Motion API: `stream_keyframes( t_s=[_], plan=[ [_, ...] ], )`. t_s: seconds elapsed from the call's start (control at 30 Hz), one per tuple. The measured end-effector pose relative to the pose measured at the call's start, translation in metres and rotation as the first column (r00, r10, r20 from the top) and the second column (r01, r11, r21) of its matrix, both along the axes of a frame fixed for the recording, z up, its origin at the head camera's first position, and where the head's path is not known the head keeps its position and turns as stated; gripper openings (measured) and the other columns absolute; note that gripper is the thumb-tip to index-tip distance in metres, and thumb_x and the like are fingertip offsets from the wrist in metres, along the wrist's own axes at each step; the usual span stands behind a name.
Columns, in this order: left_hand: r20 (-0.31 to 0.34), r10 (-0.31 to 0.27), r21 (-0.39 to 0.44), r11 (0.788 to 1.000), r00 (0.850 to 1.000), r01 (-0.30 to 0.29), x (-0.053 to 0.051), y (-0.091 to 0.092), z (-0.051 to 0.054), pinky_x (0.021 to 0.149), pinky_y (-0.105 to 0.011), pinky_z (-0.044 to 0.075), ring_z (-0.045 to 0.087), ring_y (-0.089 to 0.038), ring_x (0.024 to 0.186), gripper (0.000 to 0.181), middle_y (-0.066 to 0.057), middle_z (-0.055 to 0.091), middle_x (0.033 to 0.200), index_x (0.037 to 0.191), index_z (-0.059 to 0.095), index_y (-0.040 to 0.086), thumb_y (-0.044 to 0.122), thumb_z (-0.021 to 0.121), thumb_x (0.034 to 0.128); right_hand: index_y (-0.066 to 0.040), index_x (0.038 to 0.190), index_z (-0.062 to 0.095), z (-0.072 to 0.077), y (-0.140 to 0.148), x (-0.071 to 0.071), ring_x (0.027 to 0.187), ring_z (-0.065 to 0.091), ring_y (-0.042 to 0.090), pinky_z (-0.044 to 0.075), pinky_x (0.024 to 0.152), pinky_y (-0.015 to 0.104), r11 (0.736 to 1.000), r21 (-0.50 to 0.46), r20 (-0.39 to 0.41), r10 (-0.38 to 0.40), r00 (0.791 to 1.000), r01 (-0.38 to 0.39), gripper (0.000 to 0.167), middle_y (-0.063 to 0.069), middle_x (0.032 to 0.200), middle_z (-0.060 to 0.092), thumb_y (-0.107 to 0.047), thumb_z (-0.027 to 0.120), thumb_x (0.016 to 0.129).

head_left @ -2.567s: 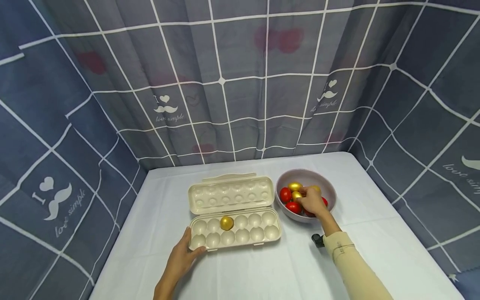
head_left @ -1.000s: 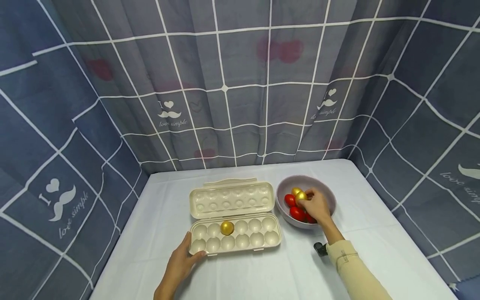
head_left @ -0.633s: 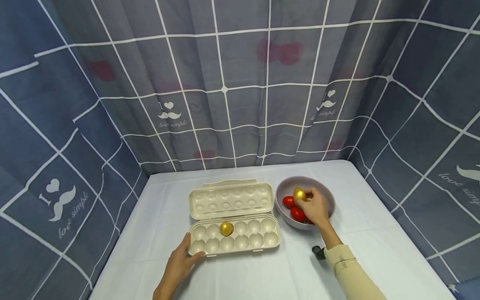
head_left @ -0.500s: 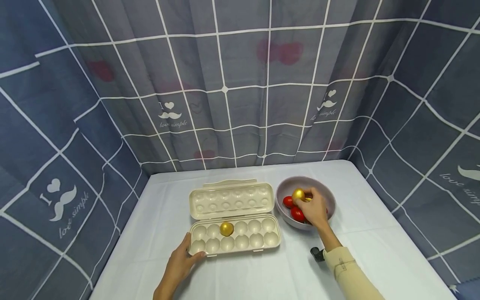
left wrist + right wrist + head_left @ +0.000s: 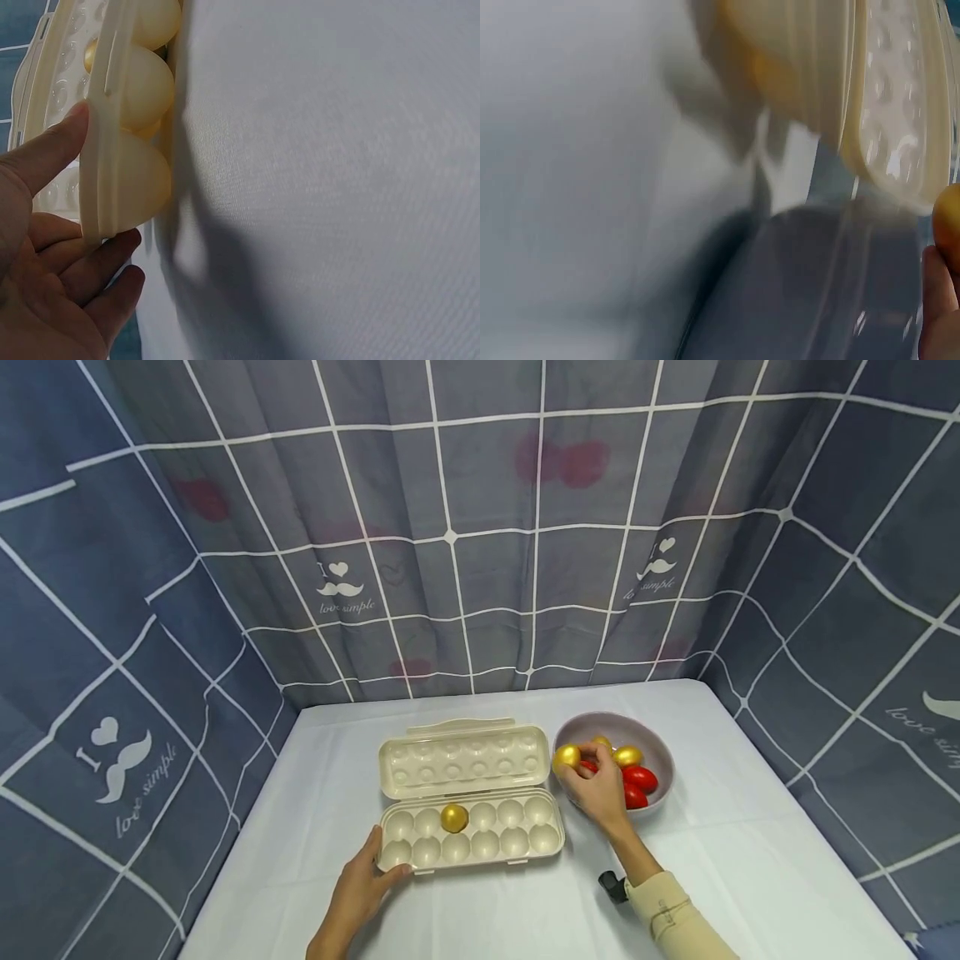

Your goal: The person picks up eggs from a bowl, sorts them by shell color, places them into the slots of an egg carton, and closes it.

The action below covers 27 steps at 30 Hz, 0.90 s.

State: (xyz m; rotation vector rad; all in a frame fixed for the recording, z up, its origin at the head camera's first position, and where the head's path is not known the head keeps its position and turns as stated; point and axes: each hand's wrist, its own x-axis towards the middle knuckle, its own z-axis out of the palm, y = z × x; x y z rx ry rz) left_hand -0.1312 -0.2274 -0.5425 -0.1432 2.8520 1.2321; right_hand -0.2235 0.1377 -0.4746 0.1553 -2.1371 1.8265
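Observation:
My left hand (image 5: 358,883) holds the left end of an open cream egg carton (image 5: 420,867); in the left wrist view the thumb lies on the rim and fingers curl under the edge. One gold egg (image 5: 453,817) sits in the back row, third cup from the left. Over the left rim of a mauve bowl (image 5: 652,739), my right hand (image 5: 600,789) pinches another gold egg (image 5: 567,757) between thumb and fingers. Inside the bowl are red eggs (image 5: 640,778) and gold eggs (image 5: 627,755), some hidden by the hand. The right wrist view catches only the held egg's edge (image 5: 948,225).
The carton's lid (image 5: 465,762) is folded back behind its cups. Carton and bowl stand close together on a white-covered table (image 5: 480,918). Grey-blue grid-patterned curtains (image 5: 487,568) hang behind and at both sides. A small black piece (image 5: 613,887) juts from the right wrist.
My right hand, earlier reaching among the eggs in the bowl, has lifted a gold egg and moved left to the bowl's rim nearest the carton. My left hand stays on the carton.

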Motion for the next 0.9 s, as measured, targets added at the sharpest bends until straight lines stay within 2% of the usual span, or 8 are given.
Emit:
stream_keyframes(
  t_s=[0.13,0.23,0.37,0.47,0.6,0.83,0.9],
  plan=[
    [-0.002,-0.002,0.008,1.0,1.0,0.002,-0.001,-0.001,-0.001,0.115,-0.057,0.02,0.022,-0.045,0.142,0.103,-0.031,0.019,0.154,0.148,0.022,-0.015,0.038,0.08,0.0806,0.019,0.12,0.053,-0.002,-0.017,0.005,0.107,0.059,0.043,0.054,0.092,0.048,0.996,0.032,-0.046,0.084,0.995,-0.082,0.043,0.032,0.117,0.058,0.012,0.071,0.081],
    [0.003,0.001,0.014,1.0,1.0,-0.001,-0.001,0.0,-0.001,0.116,-0.056,0.02,0.022,-0.045,0.142,0.104,-0.031,0.019,0.154,0.148,0.021,-0.015,0.038,0.08,0.0803,0.019,0.115,0.057,-0.008,-0.03,0.007,0.103,0.06,0.044,0.054,0.089,0.051,0.989,0.041,-0.111,0.145,0.983,-0.141,0.039,0.032,0.112,0.058,0.015,0.072,0.079],
    [0.003,0.006,0.011,1.0,1.0,-0.006,-0.002,0.0,-0.002,0.115,-0.056,0.02,0.022,-0.044,0.142,0.103,-0.031,0.019,0.154,0.148,0.021,-0.015,0.036,0.08,0.0805,0.017,0.112,0.059,-0.014,-0.046,0.01,0.101,0.06,0.042,0.056,0.088,0.049,0.975,0.035,-0.11,0.22,0.969,-0.218,0.037,0.029,0.111,0.059,0.015,0.074,0.078],
    [-0.006,0.003,0.021,1.0,1.0,-0.003,-0.002,0.0,-0.002,0.115,-0.056,0.02,0.022,-0.044,0.142,0.102,-0.031,0.019,0.154,0.148,0.021,-0.015,0.035,0.08,0.0808,0.015,0.11,0.061,-0.016,-0.056,0.01,0.1,0.061,0.042,0.056,0.086,0.05,0.969,0.048,-0.095,0.244,0.965,-0.241,0.036,0.027,0.109,0.062,0.014,0.075,0.077],
    [-0.003,0.003,0.018,1.0,1.0,-0.003,-0.001,0.0,-0.002,0.115,-0.057,0.021,0.023,-0.045,0.142,0.103,-0.031,0.019,0.154,0.148,0.022,-0.015,0.037,0.08,0.0805,0.015,0.105,0.061,-0.023,-0.067,0.01,0.096,0.063,0.043,0.057,0.083,0.05,0.958,0.069,-0.124,0.286,0.95,-0.279,0.035,0.027,0.104,0.063,0.015,0.077,0.074],
    [-0.006,0.006,-0.006,1.0,1.0,-0.006,0.001,-0.001,-0.002,0.114,-0.057,0.023,0.025,-0.045,0.141,0.103,-0.031,0.021,0.153,0.147,0.023,-0.016,0.038,0.08,0.08,0.005,0.106,0.062,-0.061,-0.082,-0.004,0.099,0.063,0.034,0.058,0.086,0.037,0.935,0.099,-0.073,0.348,0.935,-0.341,0.035,0.017,0.105,0.063,0.009,0.08,0.075],
    [-0.015,0.002,-0.003,1.0,1.0,-0.002,0.0,-0.001,-0.001,0.114,-0.056,0.023,0.025,-0.045,0.141,0.104,-0.031,0.021,0.154,0.147,0.023,-0.016,0.039,0.08,0.0798,0.004,0.106,0.062,-0.066,-0.086,-0.005,0.1,0.063,0.033,0.058,0.086,0.035,0.927,0.093,-0.067,0.369,0.927,-0.363,0.035,0.016,0.106,0.062,0.008,0.08,0.076]
  ],
)
